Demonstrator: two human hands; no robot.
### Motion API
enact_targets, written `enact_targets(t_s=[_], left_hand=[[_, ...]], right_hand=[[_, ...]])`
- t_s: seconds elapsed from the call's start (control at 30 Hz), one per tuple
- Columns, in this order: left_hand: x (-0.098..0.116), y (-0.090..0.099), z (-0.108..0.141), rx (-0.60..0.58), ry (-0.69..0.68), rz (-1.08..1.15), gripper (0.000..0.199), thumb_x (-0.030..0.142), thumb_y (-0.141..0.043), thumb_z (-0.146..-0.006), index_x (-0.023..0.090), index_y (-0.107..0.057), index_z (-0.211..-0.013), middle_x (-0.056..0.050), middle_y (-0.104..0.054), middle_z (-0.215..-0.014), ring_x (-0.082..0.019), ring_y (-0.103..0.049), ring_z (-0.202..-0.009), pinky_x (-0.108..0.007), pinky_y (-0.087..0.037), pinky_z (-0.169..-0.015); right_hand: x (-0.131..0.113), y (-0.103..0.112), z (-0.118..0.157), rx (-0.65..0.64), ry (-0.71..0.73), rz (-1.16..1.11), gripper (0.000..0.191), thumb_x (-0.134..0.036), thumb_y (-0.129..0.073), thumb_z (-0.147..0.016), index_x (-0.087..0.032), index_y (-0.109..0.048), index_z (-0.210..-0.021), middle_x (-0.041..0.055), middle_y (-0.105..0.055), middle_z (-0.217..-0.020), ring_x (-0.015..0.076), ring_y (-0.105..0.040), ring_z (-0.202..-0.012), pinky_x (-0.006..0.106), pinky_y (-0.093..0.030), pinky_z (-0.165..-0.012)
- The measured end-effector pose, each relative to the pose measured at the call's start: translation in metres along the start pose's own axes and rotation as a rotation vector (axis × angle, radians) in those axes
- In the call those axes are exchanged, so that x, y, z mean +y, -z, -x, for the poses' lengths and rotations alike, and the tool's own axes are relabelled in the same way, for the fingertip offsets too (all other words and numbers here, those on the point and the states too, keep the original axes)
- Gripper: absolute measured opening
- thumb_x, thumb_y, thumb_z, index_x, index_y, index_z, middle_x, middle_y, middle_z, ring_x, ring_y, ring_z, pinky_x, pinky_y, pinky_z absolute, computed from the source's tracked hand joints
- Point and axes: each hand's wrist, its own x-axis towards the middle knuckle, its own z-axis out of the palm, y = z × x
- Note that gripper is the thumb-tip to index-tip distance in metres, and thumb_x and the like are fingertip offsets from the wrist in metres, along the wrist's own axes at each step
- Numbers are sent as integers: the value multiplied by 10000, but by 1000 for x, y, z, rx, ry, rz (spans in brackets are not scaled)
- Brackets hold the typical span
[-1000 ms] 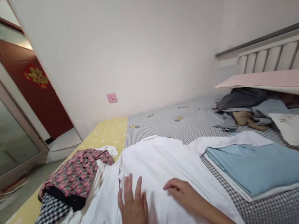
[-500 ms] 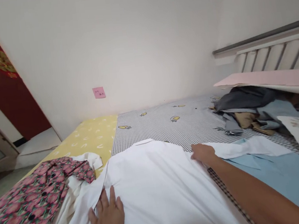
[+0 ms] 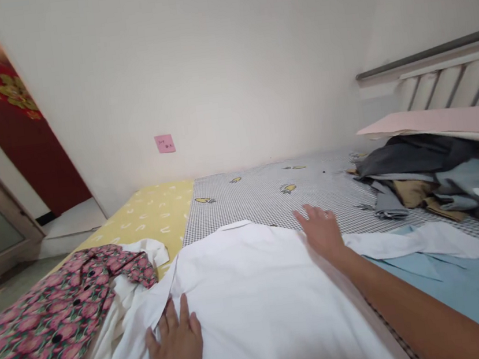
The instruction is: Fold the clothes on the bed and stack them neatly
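Note:
A white shirt (image 3: 253, 294) lies spread over the bed in front of me, its collar edge toward the wall. My left hand (image 3: 175, 342) rests open on the shirt's left side, fingers pointing away from me. At the shirt's upper right shoulder is my right hand (image 3: 322, 230), open with fingers spread, a ring on one finger. One white sleeve (image 3: 422, 241) stretches out to the right, past my right forearm, across a light blue garment (image 3: 475, 290). The other sleeve side runs down to the left beside the flowered garment.
A pink flowered garment with dark buttons (image 3: 64, 317) lies at the left. Dark and tan folded clothes (image 3: 417, 175) are heaped at the right under a pink board (image 3: 442, 121). Beyond the shirt show a checked sheet (image 3: 259, 200) and a yellow sheet (image 3: 147, 211).
My right hand has let go of the shirt's right shoulder edge and spread its fingers. My left hand stays flat on the cloth. The view has shifted slightly.

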Motion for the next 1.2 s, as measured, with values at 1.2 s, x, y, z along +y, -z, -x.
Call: enact_targets(t_s=[1.2], left_hand=[[-52,9,283,-346,-77,658,571,241,-427,-941,396,-407,-1490,6,-346,-1620,-288,-273,-1512,-605,-270,-1209]], right_hand=[[-65,-49,219,-234,384,-198,587,-531,-192,-989,-401,-342,-1542,-37,-308,-1637,290,-246,-1510,608,-212,-1182]])
